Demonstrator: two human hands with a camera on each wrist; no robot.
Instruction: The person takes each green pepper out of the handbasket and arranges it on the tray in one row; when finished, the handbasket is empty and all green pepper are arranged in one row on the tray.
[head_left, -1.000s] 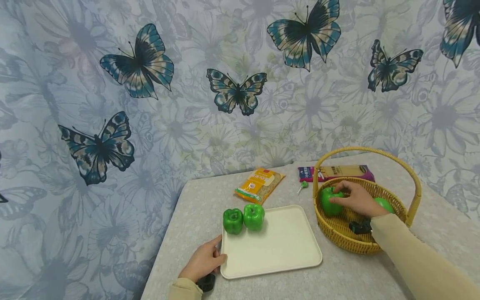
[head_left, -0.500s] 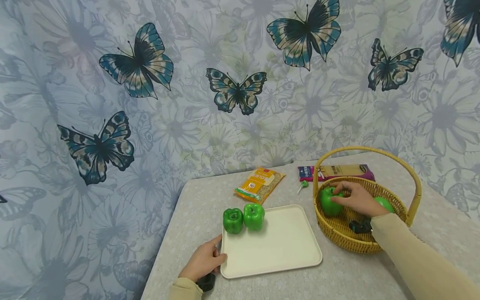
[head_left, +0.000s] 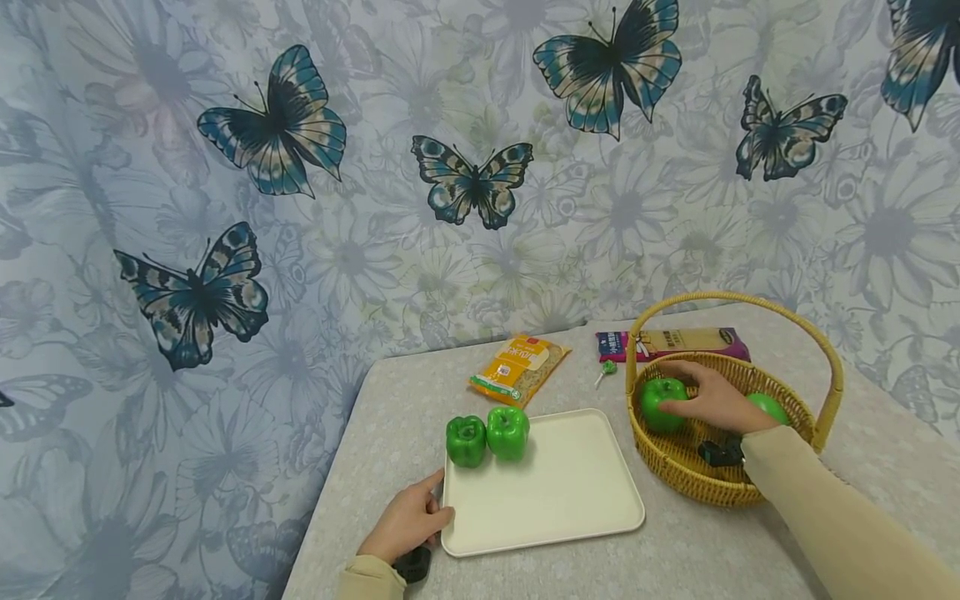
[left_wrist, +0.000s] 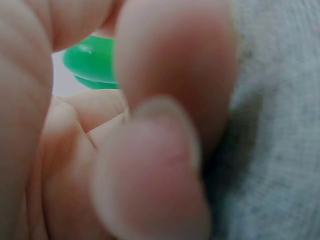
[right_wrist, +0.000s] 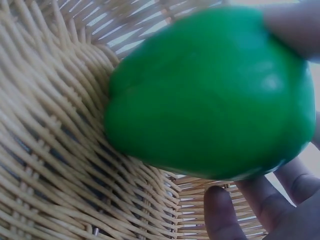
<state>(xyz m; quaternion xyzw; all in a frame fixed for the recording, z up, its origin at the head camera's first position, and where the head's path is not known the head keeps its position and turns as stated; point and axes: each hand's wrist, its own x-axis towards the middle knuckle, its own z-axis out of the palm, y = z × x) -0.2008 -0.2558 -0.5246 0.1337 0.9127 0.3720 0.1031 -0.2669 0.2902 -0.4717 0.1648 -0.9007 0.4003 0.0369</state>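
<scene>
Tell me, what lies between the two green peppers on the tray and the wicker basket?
In the head view, only bare tray surface, then a strip of table, separates the two peppers from the basket.

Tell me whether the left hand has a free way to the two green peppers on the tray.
Probably yes: the left hand rests at the tray edge, and nothing lies between it and the peppers.

Even soft light, faint shadows, wide-angle edge bending, both wrist close-ups blurred
</scene>
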